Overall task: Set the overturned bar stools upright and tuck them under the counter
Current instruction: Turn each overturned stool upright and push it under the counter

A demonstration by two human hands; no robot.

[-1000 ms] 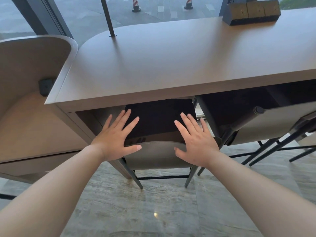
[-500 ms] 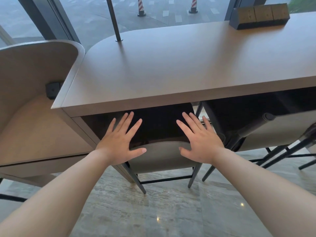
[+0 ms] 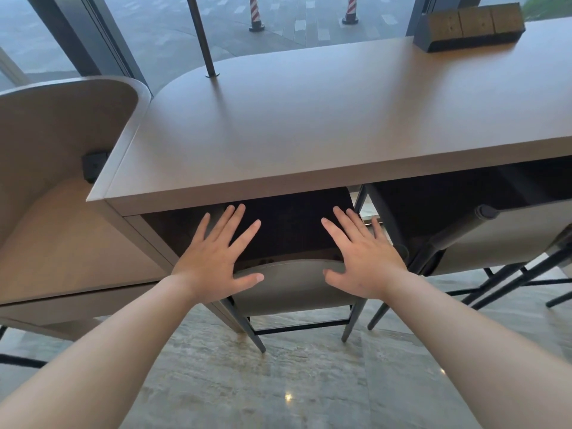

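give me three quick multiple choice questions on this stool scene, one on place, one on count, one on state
1. Where is the stool the hands are on?
A. on top of the counter
B. partly under the counter
C. lying flat on the floor

2. How many striped cones show outside the window?
A. two
B. four
C. none

3. How are the left hand and right hand?
A. fists
B. gripping a leg
C. open, fingers spread

Answers:
1 B, its dark seat reaches beneath the counter edge.
2 A, one cone and another.
3 C, both palms lie flat on the stool's back edge.
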